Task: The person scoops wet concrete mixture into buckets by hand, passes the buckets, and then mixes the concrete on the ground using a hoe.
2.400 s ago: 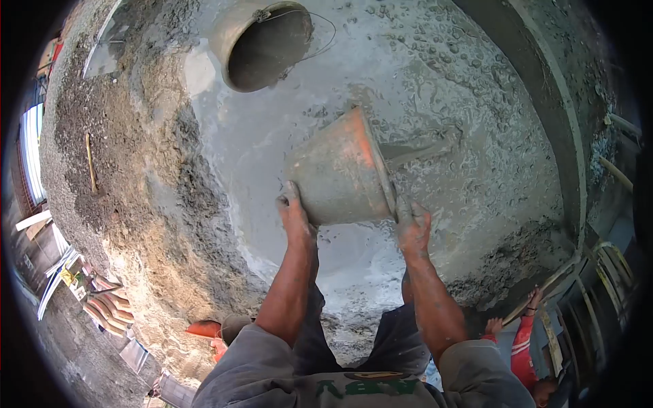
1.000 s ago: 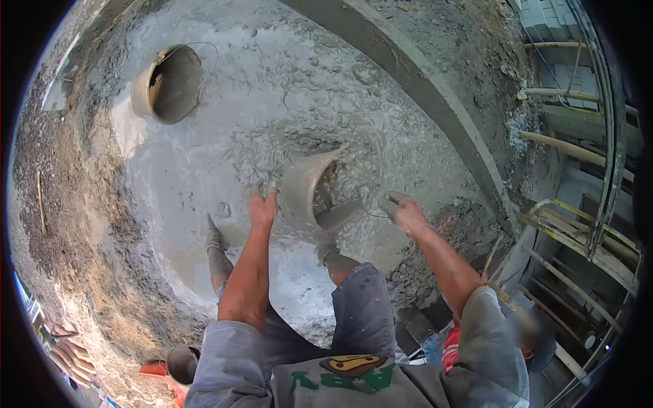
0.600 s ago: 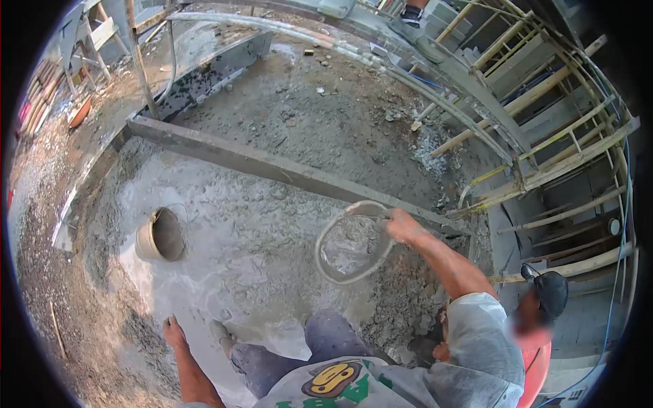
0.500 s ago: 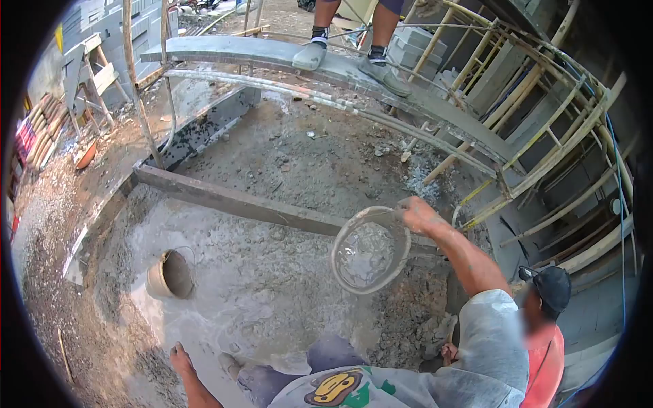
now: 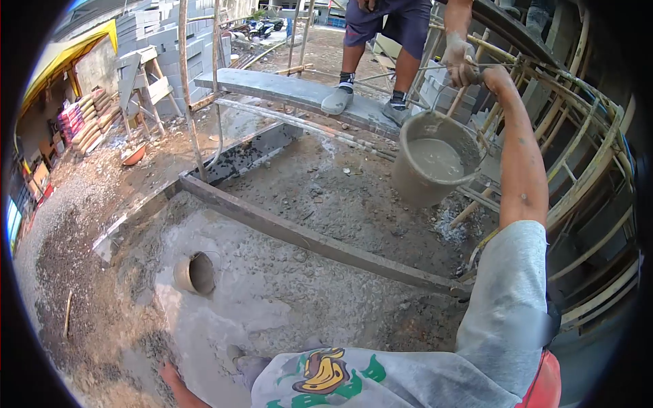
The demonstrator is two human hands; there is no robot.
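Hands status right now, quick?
Left hand: nothing visible in it; open or closed can't be told.
Right hand: closed, holding the raised bucket, a co-worker's hand beside it.

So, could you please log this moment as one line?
right hand: raised, holding bucket | bucket: aloft, grey mix inside | co-worker's hand: above bucket | left hand: low | second bucket: tilted

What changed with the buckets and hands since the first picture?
The right hand raised the big bucket from the slurry, up toward the plank. A co-worker's hand has come to its handle. The left hand let go and is low. The other bucket still lies tipped.
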